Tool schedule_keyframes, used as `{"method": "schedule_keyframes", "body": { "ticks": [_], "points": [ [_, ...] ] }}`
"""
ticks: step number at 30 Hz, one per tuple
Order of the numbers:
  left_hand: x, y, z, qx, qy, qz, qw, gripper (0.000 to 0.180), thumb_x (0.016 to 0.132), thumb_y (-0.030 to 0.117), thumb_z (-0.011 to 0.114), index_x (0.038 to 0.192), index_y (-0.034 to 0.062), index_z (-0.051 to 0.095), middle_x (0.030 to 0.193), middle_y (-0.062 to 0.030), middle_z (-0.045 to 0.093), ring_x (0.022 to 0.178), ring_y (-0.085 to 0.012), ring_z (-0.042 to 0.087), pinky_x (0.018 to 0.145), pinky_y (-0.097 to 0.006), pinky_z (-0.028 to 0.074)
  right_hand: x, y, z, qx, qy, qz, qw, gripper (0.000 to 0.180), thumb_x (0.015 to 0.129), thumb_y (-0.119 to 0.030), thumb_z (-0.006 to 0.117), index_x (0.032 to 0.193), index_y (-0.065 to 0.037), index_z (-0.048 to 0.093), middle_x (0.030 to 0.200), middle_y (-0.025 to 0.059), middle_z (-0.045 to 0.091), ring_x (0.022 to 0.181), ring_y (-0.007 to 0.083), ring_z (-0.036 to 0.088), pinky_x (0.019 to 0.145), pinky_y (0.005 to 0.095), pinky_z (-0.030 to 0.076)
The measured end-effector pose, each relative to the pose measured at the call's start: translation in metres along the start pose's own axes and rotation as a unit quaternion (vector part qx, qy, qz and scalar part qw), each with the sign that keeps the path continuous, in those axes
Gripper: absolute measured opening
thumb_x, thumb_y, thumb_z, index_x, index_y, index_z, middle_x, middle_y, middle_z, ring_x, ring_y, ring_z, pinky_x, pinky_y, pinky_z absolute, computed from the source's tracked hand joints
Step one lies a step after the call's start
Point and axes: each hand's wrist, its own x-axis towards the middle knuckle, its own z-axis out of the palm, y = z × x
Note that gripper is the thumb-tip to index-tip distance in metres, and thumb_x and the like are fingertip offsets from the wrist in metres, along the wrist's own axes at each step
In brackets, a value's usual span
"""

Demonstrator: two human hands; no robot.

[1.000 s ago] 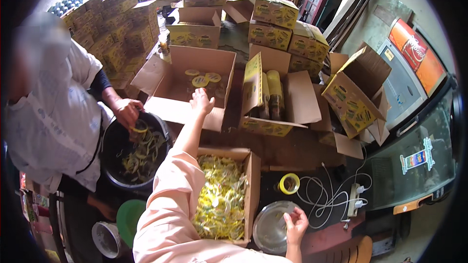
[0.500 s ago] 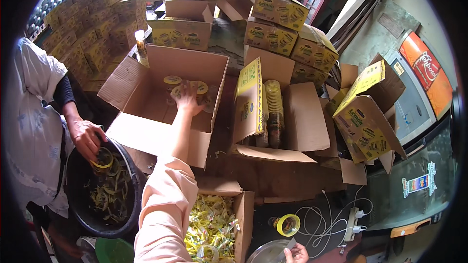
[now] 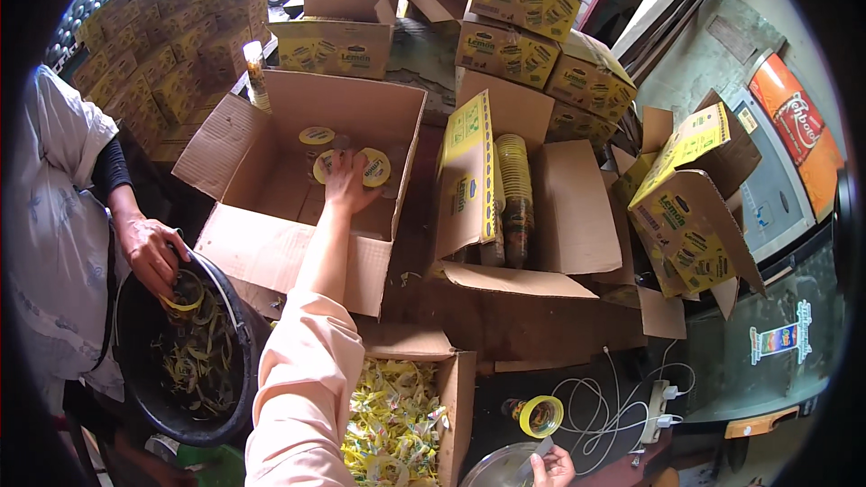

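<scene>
My left hand [image 3: 345,185] reaches down into a large open cardboard box, its fingers closed around two plastic cups with yellow printed lids [image 3: 374,168]. Beside them stands another lidded cup [image 3: 317,135]. The cups' lower parts are partly hidden by my hand. At the lower right, my right hand [image 3: 552,469] pinches a thin, flat grey strip [image 3: 534,456] over a round clear bowl or lid [image 3: 494,466], cut off by the lower edge. Near it a cup with a yellow rim [image 3: 541,416] lies on its side.
A co-worker's hand [image 3: 153,252] holds a yellow-rimmed cup in a black bucket [image 3: 244,388] of scraps. A box of yellow scraps [image 3: 388,433] sits near my left forearm. Stacked cups [image 3: 516,189] stand in another carton. White cables [image 3: 600,406] run to a power strip [image 3: 653,415].
My left hand has shifted slightly among the lidded cups, and two lids now show more plainly by its fingers. The view has tilted a little. My right hand keeps its pinch.
</scene>
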Motion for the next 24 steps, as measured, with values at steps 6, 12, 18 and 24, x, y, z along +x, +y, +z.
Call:
{"method": "schedule_keyframes", "body": {
  "ticks": [6, 12, 18, 24],
  "points": [
    [-0.004, 0.013, -0.007, 0.007, 0.053, -0.047, 0.997, 0.082, 0.050, 0.044, 0.077, 0.119, 0.0183, 0.042, 0.117, -0.0083, 0.040, 0.119, -0.0337, 0.028, 0.092, -0.069, 0.016, -0.007, -0.006, 0.005, -0.002, -0.009, 0.043, 0.999, 0.028, 0.076, -0.003, 0.065, 0.102, 0.001, 0.056, 0.081, 0.0017, 0.057, 0.071, 0.0096, 0.053, 0.065, 0.0207, 0.043],
    [0.004, -0.013, 0.004, 0.082, 0.027, 0.025, 0.996, 0.078, 0.055, 0.041, 0.074, 0.121, 0.0162, 0.040, 0.120, -0.0104, 0.042, 0.121, -0.0356, 0.029, 0.091, -0.069, 0.017, -0.003, 0.003, 0.002, 0.006, 0.006, 0.015, 1.000, 0.027, 0.076, -0.003, 0.066, 0.101, 0.002, 0.056, 0.080, 0.0016, 0.057, 0.071, 0.0094, 0.053, 0.065, 0.0209, 0.043],
    [0.004, -0.013, -0.017, 0.001, -0.009, 0.082, 0.997, 0.058, 0.065, 0.031, 0.068, 0.116, 0.0149, 0.044, 0.109, -0.0083, 0.049, 0.111, -0.0263, 0.040, 0.095, -0.063, 0.020, 0.002, 0.008, -0.003, 0.006, 0.026, -0.004, 1.000, 0.027, 0.076, -0.003, 0.065, 0.101, 0.003, 0.056, 0.080, 0.0028, 0.058, 0.071, 0.0100, 0.053, 0.064, 0.0218, 0.044],
    [0.001, -0.016, -0.009, 0.044, -0.001, 0.108, 0.993, 0.054, 0.067, 0.032, 0.066, 0.115, 0.0173, 0.046, 0.104, -0.0063, 0.050, 0.107, -0.0238, 0.043, 0.089, -0.055, 0.028, 0.001, 0.012, 0.000, 0.003, 0.012, -0.002, 1.000, 0.026, 0.076, -0.003, 0.065, 0.100, 0.003, 0.056, 0.081, 0.0029, 0.058, 0.071, 0.0103, 0.054, 0.064, 0.0221, 0.044]
  ]
}}
